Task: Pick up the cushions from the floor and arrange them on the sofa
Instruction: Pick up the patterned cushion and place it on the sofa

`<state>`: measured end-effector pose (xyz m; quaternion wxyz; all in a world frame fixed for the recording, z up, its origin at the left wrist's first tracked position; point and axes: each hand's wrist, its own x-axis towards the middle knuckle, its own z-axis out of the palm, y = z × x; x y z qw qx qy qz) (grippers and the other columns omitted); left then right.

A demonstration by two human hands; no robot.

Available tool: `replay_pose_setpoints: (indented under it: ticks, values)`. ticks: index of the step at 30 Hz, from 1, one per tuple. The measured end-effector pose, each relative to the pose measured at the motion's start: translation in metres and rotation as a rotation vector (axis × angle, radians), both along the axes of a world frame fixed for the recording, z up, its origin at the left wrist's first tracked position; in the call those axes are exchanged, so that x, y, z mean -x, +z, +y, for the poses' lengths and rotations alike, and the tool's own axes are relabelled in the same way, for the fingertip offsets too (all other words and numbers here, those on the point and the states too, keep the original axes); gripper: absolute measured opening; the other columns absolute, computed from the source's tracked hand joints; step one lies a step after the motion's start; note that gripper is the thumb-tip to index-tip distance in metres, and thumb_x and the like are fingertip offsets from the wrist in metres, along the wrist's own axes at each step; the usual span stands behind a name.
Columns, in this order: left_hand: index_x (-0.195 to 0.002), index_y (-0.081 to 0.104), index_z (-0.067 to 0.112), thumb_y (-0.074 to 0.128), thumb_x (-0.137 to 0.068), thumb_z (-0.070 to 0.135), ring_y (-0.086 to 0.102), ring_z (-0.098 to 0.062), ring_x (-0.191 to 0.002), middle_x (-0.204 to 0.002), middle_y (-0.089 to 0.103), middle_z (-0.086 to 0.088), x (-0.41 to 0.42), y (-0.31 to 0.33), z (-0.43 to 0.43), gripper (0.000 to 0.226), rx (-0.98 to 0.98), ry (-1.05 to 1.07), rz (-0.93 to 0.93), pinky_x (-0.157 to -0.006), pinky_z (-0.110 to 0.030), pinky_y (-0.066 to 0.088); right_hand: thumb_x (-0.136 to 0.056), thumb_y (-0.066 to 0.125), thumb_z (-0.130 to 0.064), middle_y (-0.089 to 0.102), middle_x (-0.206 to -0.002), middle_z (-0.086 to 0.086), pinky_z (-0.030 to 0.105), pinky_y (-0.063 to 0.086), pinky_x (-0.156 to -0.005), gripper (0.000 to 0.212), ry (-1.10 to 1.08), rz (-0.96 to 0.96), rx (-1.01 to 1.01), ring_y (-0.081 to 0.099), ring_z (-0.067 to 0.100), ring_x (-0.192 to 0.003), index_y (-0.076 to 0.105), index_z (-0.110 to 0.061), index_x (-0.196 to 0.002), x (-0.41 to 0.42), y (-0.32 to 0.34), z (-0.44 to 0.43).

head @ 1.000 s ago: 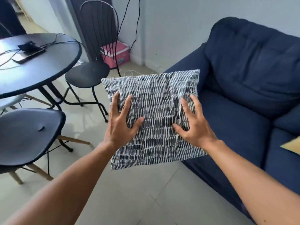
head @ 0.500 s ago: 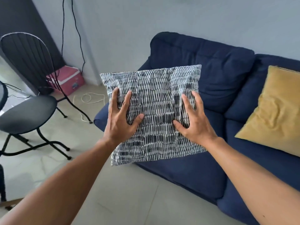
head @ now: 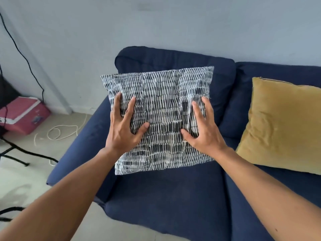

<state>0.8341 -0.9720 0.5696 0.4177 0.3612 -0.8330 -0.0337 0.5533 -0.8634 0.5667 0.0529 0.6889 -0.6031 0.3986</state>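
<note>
A black-and-white striped cushion (head: 161, 105) is held upright over the left seat of the dark blue sofa (head: 173, 197), in front of its backrest. My left hand (head: 124, 126) grips the cushion's left side with fingers spread, thumb on the front. On the cushion's right side my right hand (head: 202, 129) grips it the same way. Whether the cushion's lower edge touches the seat I cannot tell. A mustard yellow cushion (head: 284, 126) leans against the backrest on the sofa's right seat.
A pink box (head: 24, 117) stands on the floor by the wall at left. A white cord (head: 60, 132) lies coiled on the tiles beside the sofa arm. Black cable runs down the wall, and black chair legs (head: 15, 153) reach in at far left.
The view has swung right from the table and chairs to face the sofa. The striped cushion, held in both hands throughout, has moved over the left seat toward the backrest.
</note>
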Motion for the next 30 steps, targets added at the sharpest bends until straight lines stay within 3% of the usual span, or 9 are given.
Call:
replay_pose_setpoints:
  ticks: [4, 6, 8, 10, 12, 16, 20, 26, 30]
  values:
    - [-0.159, 0.032, 0.01, 0.065, -0.097, 0.051, 0.005, -0.036, -0.159, -0.168, 0.007, -0.028, 0.027, -0.005, -0.045, 0.082, 0.021, -0.033, -0.005, -0.124, -0.059, 0.017, -0.086, 0.077, -0.036, 0.002, -0.167, 0.018, 0.027, 0.049, -0.08, 0.101, -0.045, -0.003, -0.002, 0.012, -0.022, -0.134, 0.014, -0.02, -0.163, 0.022, -0.008, -0.033]
    - [-0.159, 0.032, 0.01, 0.064, -0.097, 0.052, 0.005, -0.034, -0.159, -0.167, 0.007, -0.029, 0.041, -0.009, -0.069, 0.081, 0.03, -0.058, -0.007, -0.124, -0.056, 0.015, -0.086, 0.077, -0.037, 0.001, -0.168, 0.017, 0.028, 0.048, -0.081, 0.101, -0.083, -0.007, -0.007, 0.017, -0.01, -0.133, 0.014, -0.022, -0.164, 0.031, -0.015, -0.048]
    - [-0.158, 0.032, 0.01, 0.063, -0.097, 0.052, 0.005, -0.035, -0.159, -0.166, 0.008, -0.031, 0.052, -0.015, -0.091, 0.08, 0.034, -0.09, -0.016, -0.124, -0.057, 0.016, -0.086, 0.078, -0.036, 0.001, -0.168, 0.016, 0.028, 0.048, -0.082, 0.103, -0.114, -0.008, -0.01, 0.015, -0.01, -0.135, 0.012, -0.023, -0.164, 0.038, -0.023, -0.06]
    - [-0.158, 0.032, 0.009, 0.064, -0.097, 0.05, 0.005, -0.039, -0.159, -0.166, 0.008, -0.033, 0.065, -0.023, -0.114, 0.08, 0.038, -0.133, -0.024, -0.123, -0.063, 0.018, -0.087, 0.077, -0.037, 0.0, -0.168, 0.016, 0.027, 0.048, -0.085, 0.103, -0.152, -0.013, 0.001, 0.008, -0.015, -0.143, 0.01, -0.026, -0.164, 0.045, -0.034, -0.073]
    - [-0.158, 0.031, 0.008, 0.065, -0.097, 0.049, 0.004, -0.04, -0.158, -0.165, 0.007, -0.035, 0.077, -0.032, -0.134, 0.081, 0.035, -0.169, -0.035, -0.123, -0.064, 0.019, -0.088, 0.076, -0.038, -0.001, -0.168, 0.017, 0.027, 0.048, -0.088, 0.102, -0.182, -0.02, -0.003, 0.001, -0.006, -0.151, 0.009, -0.026, -0.164, 0.049, -0.045, -0.083]
    - [-0.157, 0.029, 0.007, 0.066, -0.097, 0.049, 0.001, -0.034, -0.159, -0.163, 0.007, -0.039, 0.101, -0.053, -0.168, 0.082, 0.076, -0.228, -0.053, -0.127, -0.042, 0.008, -0.089, 0.073, -0.04, -0.004, -0.167, 0.017, 0.031, 0.049, -0.091, 0.101, -0.254, -0.029, -0.01, 0.0, 0.005, -0.154, 0.005, -0.024, -0.163, 0.059, -0.075, -0.101]
    - [-0.157, 0.028, 0.006, 0.066, -0.098, 0.049, -0.001, -0.031, -0.159, -0.162, 0.006, -0.041, 0.118, -0.086, -0.196, 0.083, 0.089, -0.257, -0.058, -0.126, -0.032, 0.003, -0.09, 0.071, -0.041, -0.008, -0.168, 0.011, 0.034, 0.054, -0.086, 0.103, -0.264, -0.048, -0.048, 0.019, 0.025, -0.154, -0.002, -0.033, -0.162, 0.068, -0.108, -0.118]
    - [-0.158, 0.023, 0.009, 0.065, -0.097, 0.052, 0.0, -0.035, -0.159, -0.161, 0.004, -0.041, 0.129, -0.142, -0.219, 0.085, 0.085, -0.243, -0.091, -0.127, -0.036, 0.003, -0.089, 0.074, -0.039, -0.004, -0.168, 0.016, 0.032, 0.054, -0.083, 0.1, -0.289, -0.024, -0.077, 0.001, 0.009, -0.155, 0.005, -0.028, -0.16, 0.08, -0.156, -0.139]
    - [-0.159, 0.021, 0.012, 0.066, -0.097, 0.052, 0.0, -0.036, -0.159, -0.161, 0.004, -0.041, 0.133, -0.169, -0.229, 0.087, 0.08, -0.234, -0.099, -0.127, -0.036, 0.003, -0.09, 0.073, -0.04, 0.0, -0.167, 0.016, 0.034, 0.053, -0.089, 0.095, -0.288, -0.015, -0.083, 0.002, 0.015, -0.157, 0.009, -0.026, -0.159, 0.084, -0.183, -0.146]
